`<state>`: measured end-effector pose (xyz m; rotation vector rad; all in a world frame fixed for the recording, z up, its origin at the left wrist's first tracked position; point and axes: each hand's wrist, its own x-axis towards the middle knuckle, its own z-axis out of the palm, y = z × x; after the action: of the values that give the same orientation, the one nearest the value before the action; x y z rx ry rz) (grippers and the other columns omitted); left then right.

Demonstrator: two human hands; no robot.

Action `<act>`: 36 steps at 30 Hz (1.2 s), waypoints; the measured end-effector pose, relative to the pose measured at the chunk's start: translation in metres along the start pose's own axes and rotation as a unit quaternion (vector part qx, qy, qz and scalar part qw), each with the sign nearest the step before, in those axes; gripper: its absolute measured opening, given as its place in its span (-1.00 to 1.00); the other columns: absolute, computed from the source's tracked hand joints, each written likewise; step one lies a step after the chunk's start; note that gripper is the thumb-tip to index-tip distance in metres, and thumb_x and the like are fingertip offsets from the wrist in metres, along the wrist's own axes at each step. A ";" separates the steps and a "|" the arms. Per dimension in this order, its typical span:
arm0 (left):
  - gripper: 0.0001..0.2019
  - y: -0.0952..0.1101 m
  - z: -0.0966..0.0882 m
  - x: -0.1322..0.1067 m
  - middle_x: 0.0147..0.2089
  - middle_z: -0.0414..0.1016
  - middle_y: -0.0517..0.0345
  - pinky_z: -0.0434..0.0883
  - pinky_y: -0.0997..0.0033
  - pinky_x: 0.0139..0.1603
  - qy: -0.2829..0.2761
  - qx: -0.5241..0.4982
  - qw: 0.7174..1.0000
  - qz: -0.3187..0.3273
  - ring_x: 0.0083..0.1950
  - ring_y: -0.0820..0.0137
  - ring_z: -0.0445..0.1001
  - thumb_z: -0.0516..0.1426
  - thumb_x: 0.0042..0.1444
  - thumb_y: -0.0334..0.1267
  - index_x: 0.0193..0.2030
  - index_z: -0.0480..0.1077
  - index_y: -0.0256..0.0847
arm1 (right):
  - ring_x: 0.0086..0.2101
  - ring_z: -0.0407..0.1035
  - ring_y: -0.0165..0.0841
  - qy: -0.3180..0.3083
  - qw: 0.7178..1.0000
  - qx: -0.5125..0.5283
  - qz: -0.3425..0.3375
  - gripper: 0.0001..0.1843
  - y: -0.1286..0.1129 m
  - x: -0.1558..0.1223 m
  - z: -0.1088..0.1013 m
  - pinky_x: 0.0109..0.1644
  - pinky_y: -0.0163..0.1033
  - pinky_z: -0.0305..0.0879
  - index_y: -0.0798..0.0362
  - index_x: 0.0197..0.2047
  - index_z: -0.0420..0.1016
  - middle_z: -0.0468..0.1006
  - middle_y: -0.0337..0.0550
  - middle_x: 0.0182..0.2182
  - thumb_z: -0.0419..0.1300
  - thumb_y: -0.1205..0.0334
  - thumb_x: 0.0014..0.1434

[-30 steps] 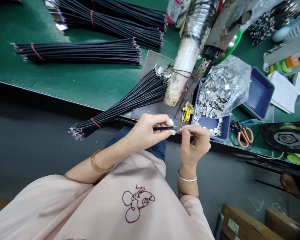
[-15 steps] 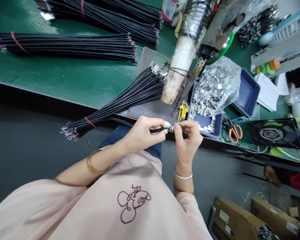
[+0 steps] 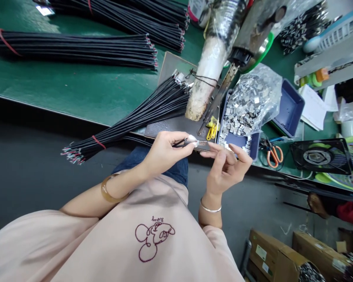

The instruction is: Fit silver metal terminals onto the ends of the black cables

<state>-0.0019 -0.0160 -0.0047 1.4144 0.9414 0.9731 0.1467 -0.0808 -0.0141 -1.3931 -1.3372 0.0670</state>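
My left hand (image 3: 164, 150) pinches the end of a thin black cable (image 3: 181, 143) that carries a small metal connector (image 3: 200, 143) at its tip. My right hand (image 3: 228, 166) sits just right of that tip with its fingers spread apart and nothing in them, fingertips near the connector. A bundle of black cables (image 3: 135, 119) tied with a red band lies slanted over the bench edge beside my left hand. A blue tray (image 3: 254, 143) with a clear bag of small metal shells (image 3: 248, 102) stands just beyond my right hand.
More tied cable bundles (image 3: 76, 45) lie on the green bench (image 3: 76, 92) at the back left. A wrapped tool (image 3: 207, 74) leans over a dark plate. Orange-handled scissors (image 3: 272, 154), a black fan (image 3: 322, 156) and an empty blue tray (image 3: 290, 109) sit right. Cardboard boxes (image 3: 278, 256) stand on the floor.
My right hand has let go of the cable tip and spread its fingers; before, it pinched the tip together with my left. The view has drifted, shifting everything leftwards.
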 end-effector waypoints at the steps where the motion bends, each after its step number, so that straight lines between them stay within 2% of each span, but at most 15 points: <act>1: -0.86 0.001 0.000 0.001 -0.60 0.28 0.31 0.10 0.51 -0.50 0.007 -0.002 1.000 0.000 -0.53 0.57 0.13 0.21 0.10 -0.32 -0.43 0.55 -0.30 | -0.41 0.63 -0.40 -0.013 1.000 -0.016 -0.005 -0.80 0.002 0.000 0.001 -0.30 -0.26 0.59 -0.04 0.03 0.36 0.69 -0.24 -0.23 0.13 0.34 0.35; 4: -0.87 0.002 0.001 0.005 -0.60 0.18 0.34 0.07 0.50 -0.51 0.016 -0.018 1.000 0.002 -0.53 0.58 0.05 0.20 0.07 -0.36 -0.48 0.50 -0.29 | -0.16 0.66 -0.32 -0.054 0.996 -0.055 -0.051 -0.87 0.006 0.000 0.005 -0.11 -0.21 0.63 -0.02 -0.11 0.45 0.70 -0.17 -0.12 0.24 0.36 0.27; 6: -0.86 0.001 0.002 0.007 -0.60 0.15 0.34 0.05 0.50 -0.51 0.017 -0.028 0.999 0.003 -0.53 0.58 0.03 0.19 0.06 -0.37 -0.50 0.47 -0.28 | -0.09 0.64 -0.30 -0.066 0.993 -0.059 -0.078 -0.88 0.007 0.000 0.008 -0.07 -0.21 0.63 -0.01 -0.17 0.46 0.70 -0.13 -0.07 0.26 0.38 0.25; 11: -0.85 -0.001 0.002 0.012 -0.58 0.11 0.33 0.02 0.50 -0.51 0.025 -0.032 0.999 -0.007 -0.52 0.58 0.03 0.20 0.05 -0.35 -0.52 0.42 -0.27 | -0.21 0.66 -0.34 -0.068 0.996 -0.033 -0.047 -0.91 0.008 0.001 0.016 -0.20 -0.24 0.64 -0.01 -0.24 0.40 0.69 -0.10 -0.03 0.23 0.37 0.26; 17: -0.86 0.004 0.002 0.018 -0.58 0.13 0.32 0.05 0.52 -0.51 0.037 -0.060 0.997 -0.019 -0.52 0.59 0.05 0.21 0.01 -0.35 -0.53 0.40 -0.27 | -0.17 0.66 -0.33 -0.075 0.996 -0.024 -0.030 -0.89 0.003 0.009 0.018 -0.14 -0.22 0.65 0.00 -0.27 0.41 0.69 -0.10 -0.02 0.24 0.38 0.25; 23: -0.92 0.006 0.000 0.021 -0.58 0.17 0.31 0.05 0.50 -0.51 0.023 -0.091 0.994 -0.052 -0.53 0.58 0.07 0.21 -0.03 -0.35 -0.50 0.43 -0.27 | -0.14 0.66 -0.29 -0.094 0.994 -0.036 -0.042 -0.89 -0.002 0.011 0.014 -0.07 -0.14 0.67 -0.01 -0.26 0.42 0.67 -0.09 0.03 0.23 0.39 0.24; 25: -0.93 0.005 -0.001 0.021 -0.59 0.13 0.33 0.02 0.50 -0.51 0.017 -0.081 0.995 -0.057 -0.53 0.58 0.04 0.21 -0.03 -0.35 -0.49 0.44 -0.27 | -0.15 0.66 -0.28 -0.103 0.994 -0.026 -0.036 -0.89 -0.002 0.009 0.013 -0.08 -0.13 0.67 -0.01 -0.27 0.39 0.66 -0.06 0.05 0.22 0.38 0.24; 29: -0.89 0.003 -0.002 0.020 -0.60 0.04 0.36 -0.02 0.49 -0.52 -0.005 -0.050 0.998 -0.040 -0.53 0.59 -0.02 0.21 -0.02 -0.37 -0.52 0.40 -0.26 | -0.21 0.67 -0.30 -0.118 0.991 -0.039 -0.037 -0.88 -0.001 0.008 0.009 -0.14 -0.17 0.67 -0.01 -0.30 0.37 0.68 -0.06 0.01 0.21 0.36 0.25; 33: -0.88 0.004 -0.001 0.015 -0.58 0.15 0.35 0.03 0.51 -0.51 -0.021 -0.023 0.999 -0.018 -0.54 0.59 0.03 0.18 0.03 -0.38 -0.51 0.40 -0.27 | -0.24 0.67 -0.32 -0.113 0.993 -0.030 -0.008 -0.95 -0.002 0.009 0.000 -0.21 -0.23 0.65 -0.01 -0.23 0.40 0.71 -0.10 -0.07 0.21 0.31 0.28; 36: -0.91 0.002 0.000 0.005 -0.58 0.21 0.36 0.05 0.53 -0.51 -0.043 0.046 0.998 0.024 -0.54 0.59 0.06 0.17 0.07 -0.40 -0.44 0.46 -0.27 | -0.40 0.64 -0.35 -0.090 0.995 -0.037 0.039 -0.91 0.001 0.009 -0.015 -0.37 -0.26 0.60 0.00 -0.12 0.40 0.71 -0.15 -0.20 0.19 0.21 0.33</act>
<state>-0.0002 -0.0112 -0.0022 1.5491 0.9023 0.9073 0.1603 -0.0834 -0.0036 -1.5305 -1.4446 0.2010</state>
